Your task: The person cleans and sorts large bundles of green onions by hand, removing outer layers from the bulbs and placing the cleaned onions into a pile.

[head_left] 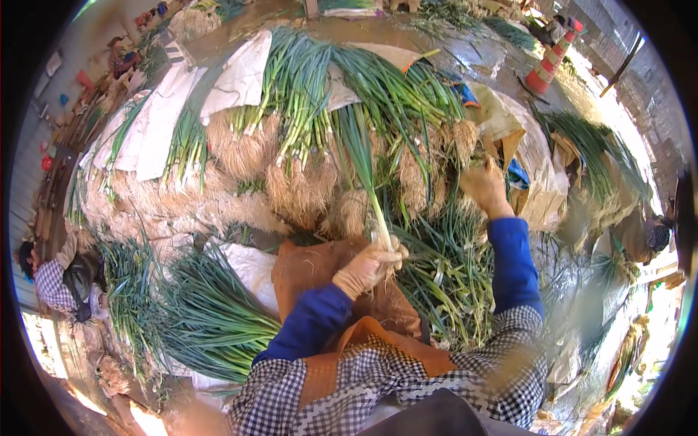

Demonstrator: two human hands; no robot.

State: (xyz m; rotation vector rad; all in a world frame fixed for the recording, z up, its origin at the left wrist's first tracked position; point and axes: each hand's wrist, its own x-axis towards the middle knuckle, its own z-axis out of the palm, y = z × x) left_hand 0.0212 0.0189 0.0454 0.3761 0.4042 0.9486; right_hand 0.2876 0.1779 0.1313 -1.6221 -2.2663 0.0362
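Observation:
My left hand (371, 269), in what looks like a tan glove, is closed around the white lower end of a green onion (377, 214) in front of my lap. Its long green leaves point away from me, toward the heap. To the right, my right hand (486, 187) is raised beside the hanging roots at the heap's near edge. Its fingers look curled and slightly blurred; what they hold, if anything, is hidden. Ahead lies a heap of green onions (302, 80), leaves to the far side and brown stringy roots (243, 142) toward me.
A brown apron (313, 272) covers my lap. Cut green onions (211, 316) lie at the left, and loose leaves (454, 276) at the right. White sacking (236, 80) drapes the heap. A red-and-white cone (550, 64) stands far right. Another person (54, 280) sits far left.

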